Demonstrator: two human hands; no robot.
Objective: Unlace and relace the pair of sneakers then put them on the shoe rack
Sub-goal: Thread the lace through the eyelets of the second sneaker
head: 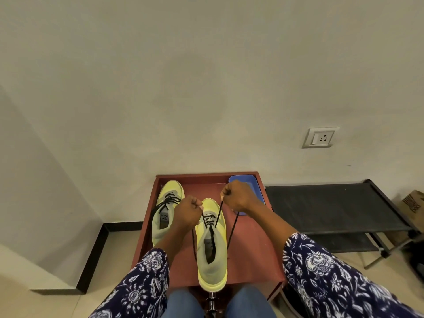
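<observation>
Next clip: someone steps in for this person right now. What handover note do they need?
Left hand and right hand each pinch an end of the black lace of the near sneaker, pulled taut.
Far sneaker lies on the red table, laced, ends loose.
Near sneaker is laced only through its lower eyelets.
Left: finish lacing, then put both on the black rack at right.

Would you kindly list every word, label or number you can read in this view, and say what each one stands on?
None can be read.
Insole label of the far sneaker: printed mark, too small to read.
Insole label of the near sneaker: print, too blurred to read.
Cardboard box at the right edge: dark lettering, cut off and blurred.
</observation>
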